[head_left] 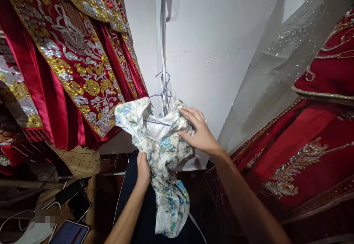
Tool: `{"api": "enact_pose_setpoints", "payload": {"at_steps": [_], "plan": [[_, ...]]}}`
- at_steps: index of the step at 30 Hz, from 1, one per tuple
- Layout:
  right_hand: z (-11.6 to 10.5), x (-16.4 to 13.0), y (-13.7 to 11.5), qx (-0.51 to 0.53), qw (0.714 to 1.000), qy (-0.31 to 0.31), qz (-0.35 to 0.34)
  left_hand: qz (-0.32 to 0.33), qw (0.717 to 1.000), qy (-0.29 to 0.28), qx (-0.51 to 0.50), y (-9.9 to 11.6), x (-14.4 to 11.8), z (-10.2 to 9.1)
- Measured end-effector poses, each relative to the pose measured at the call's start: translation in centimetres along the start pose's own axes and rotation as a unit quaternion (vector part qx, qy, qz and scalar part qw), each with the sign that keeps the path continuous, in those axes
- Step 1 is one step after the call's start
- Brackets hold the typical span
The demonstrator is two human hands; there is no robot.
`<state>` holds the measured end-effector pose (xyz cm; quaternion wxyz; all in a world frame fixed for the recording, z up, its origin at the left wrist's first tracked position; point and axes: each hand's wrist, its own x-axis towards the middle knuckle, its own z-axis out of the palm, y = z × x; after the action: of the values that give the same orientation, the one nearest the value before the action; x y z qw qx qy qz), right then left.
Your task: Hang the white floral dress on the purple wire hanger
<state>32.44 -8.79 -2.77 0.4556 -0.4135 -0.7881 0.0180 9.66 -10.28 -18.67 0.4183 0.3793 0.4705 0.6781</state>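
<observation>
Your left hand [143,170] is clenched on the floral garment [162,155], grasping the cloth low at its left side, where the fabric gathers into folds. Your right hand [197,131] lies flat on the upper right part of the same garment, its fingers [188,113] spread and released, pressing on the shoulder area and not closed around anything. The garment is white satin with blue and yellow flowers, and it hangs on a thin wire hanger [162,89] in front of the white wall [221,34], between the two groups of red clothes. The red embroidered robes [69,59] with gold and silver thread hang at the left, just beside the garment. Another red embroidered dress [309,155] is at the right. Low at the left, a phone [79,204] and a tablet [69,233] lie among white cables [16,218].
</observation>
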Motion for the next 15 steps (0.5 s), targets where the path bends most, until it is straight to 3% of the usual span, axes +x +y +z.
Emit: {"api": "enact_pose_setpoints", "payload": {"at_steps": [3,6,8,10,12,15], "plan": [[2.3,-2.8,-1.2,0.143,0.983,0.072,0.094,-0.009,1.0,0.0,0.0,-1.0,-2.9,0.4],[6.8,-6.3,-1.8,0.231,0.928,0.118,0.268,-0.03,0.998,-0.05,0.028,-0.8,-4.9,0.7],[9.9,-8.5,-1.9,0.282,0.902,0.04,0.325,-0.045,0.996,-0.069,0.042,-0.3,-5.4,0.6],[11.8,-9.8,-2.0,0.324,0.884,-0.044,0.334,-0.056,0.994,-0.082,0.048,0.2,-5.4,0.2],[12.0,-10.2,-2.3,0.348,0.876,-0.082,0.322,-0.067,0.993,-0.092,0.045,0.6,-5.1,-0.4],[10.5,-9.7,-3.0,0.366,0.876,-0.089,0.301,-0.05,0.994,-0.093,0.041,0.8,-5.0,-1.1]]}}
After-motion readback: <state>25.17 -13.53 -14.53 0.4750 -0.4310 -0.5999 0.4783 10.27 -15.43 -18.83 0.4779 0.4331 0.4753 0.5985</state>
